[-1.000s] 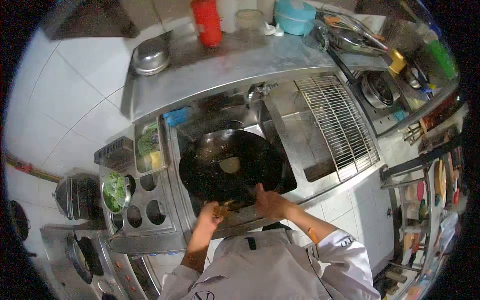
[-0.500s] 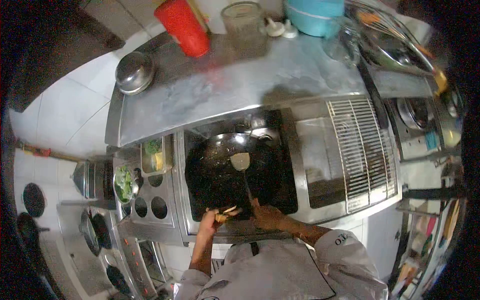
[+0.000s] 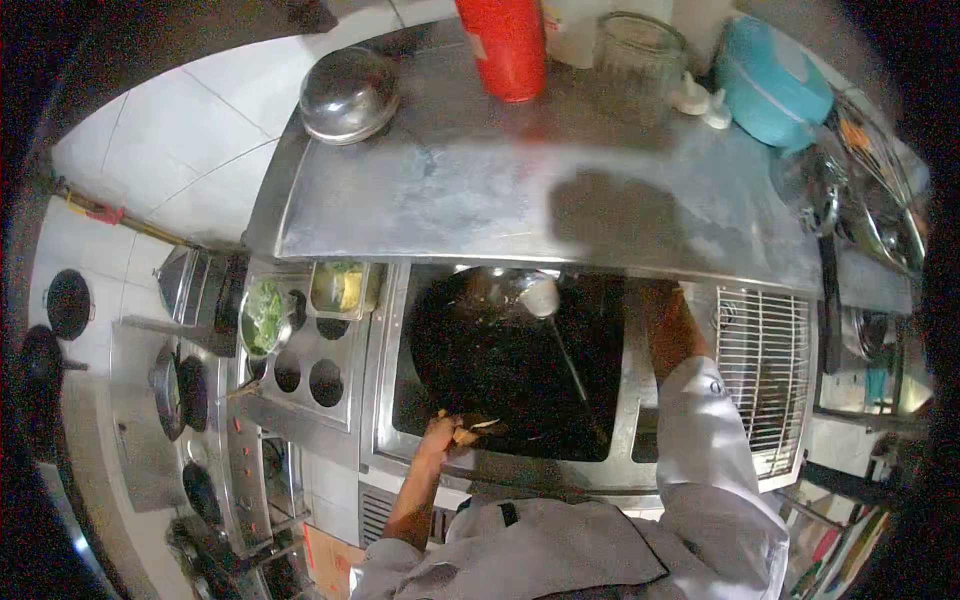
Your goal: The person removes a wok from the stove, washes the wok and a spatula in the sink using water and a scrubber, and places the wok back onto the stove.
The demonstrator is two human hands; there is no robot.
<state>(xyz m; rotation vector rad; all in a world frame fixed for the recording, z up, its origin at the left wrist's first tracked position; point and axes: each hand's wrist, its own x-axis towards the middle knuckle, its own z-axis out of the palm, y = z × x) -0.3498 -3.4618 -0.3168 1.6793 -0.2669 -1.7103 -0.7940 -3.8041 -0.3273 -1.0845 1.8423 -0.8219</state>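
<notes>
A large black wok sits in the steel counter in front of me. My left hand is closed on a tan cloth at the wok's near left edge. Inside the wok lies a ladle, its long handle slanting down to the near right rim, with no hand on it. My right hand is stretched forward to the right of the wok, beneath the edge of the raised steel shelf. Its fingers are in shadow and partly hidden by that shelf.
On the left are a bowl of green leaves and a container with yellow pieces. A wire rack lies on the right. The shelf holds a metal bowl, a red bottle, a glass jar and a blue container.
My right hand has let go of the ladle handle and moved forward and right, past the wok. The ladle now rests in the wok. My left hand stays at the near left edge.
</notes>
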